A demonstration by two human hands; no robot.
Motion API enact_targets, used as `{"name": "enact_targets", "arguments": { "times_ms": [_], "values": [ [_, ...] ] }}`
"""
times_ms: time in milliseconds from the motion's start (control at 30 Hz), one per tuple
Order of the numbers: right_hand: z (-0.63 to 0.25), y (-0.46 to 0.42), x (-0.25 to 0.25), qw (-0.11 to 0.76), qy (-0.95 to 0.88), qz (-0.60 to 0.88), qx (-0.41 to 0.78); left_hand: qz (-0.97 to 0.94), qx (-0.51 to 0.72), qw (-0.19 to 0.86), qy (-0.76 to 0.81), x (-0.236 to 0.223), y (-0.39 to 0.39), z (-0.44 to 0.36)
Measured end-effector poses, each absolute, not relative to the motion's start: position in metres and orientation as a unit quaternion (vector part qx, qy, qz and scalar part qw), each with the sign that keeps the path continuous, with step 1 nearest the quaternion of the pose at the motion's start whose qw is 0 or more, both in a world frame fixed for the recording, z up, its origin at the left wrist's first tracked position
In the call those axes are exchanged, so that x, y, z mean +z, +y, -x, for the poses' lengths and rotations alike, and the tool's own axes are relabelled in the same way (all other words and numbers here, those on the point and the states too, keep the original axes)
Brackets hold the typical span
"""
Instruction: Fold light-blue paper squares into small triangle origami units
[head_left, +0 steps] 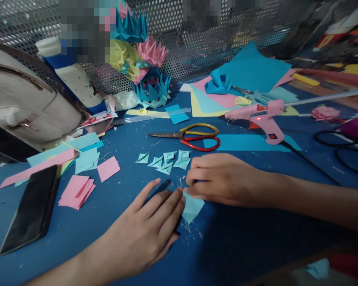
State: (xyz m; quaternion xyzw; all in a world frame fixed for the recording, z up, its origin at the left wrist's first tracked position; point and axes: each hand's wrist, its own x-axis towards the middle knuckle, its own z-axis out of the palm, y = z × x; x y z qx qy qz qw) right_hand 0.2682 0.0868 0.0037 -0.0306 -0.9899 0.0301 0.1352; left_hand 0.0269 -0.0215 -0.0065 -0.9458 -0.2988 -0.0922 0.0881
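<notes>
While your left hand (pixel 158 222) spreads flat beside the light-blue paper (pixel 192 207), your right hand (pixel 223 178) curls over its edge; I cannot tell whether it pinches.

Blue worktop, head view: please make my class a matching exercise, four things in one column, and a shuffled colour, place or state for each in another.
1. Glue gun
2. Front scissors
3. Phone
4. Folded light-blue pieces

A. red and yellow handle loops
B. clustered just beyond the left hand
C. pink, small light lit
D. black, left of the pink squares

Pairs: 1-C, 2-A, 3-D, 4-B
</notes>
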Motion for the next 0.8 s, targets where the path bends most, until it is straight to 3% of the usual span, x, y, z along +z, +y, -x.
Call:
{"name": "enact_targets", "arguments": {
  "times_ms": [133,267,367,633,800],
  "values": [
    [-0.273,0.095,0.009,0.126,-0.962,0.113,0.215,0.947,-0.091,0.068,-0.302,-0.006,-0.021,-0.025],
    [-0.275,0.098,0.004,0.158,-0.939,0.143,0.270,0.948,-0.093,0.054,-0.300,-0.005,-0.019,-0.024],
    [-0.274,0.098,0.000,0.165,-0.951,0.111,0.236,0.949,-0.100,0.046,-0.296,-0.005,-0.017,-0.024],
    [-0.275,0.094,0.010,0.101,-0.995,0.015,0.009,0.946,-0.104,0.045,-0.304,-0.007,-0.018,-0.024],
    [-0.269,0.086,0.005,0.133,-0.985,0.097,0.059,0.945,-0.101,0.042,-0.308,-0.007,-0.019,-0.024]
  ]
}}
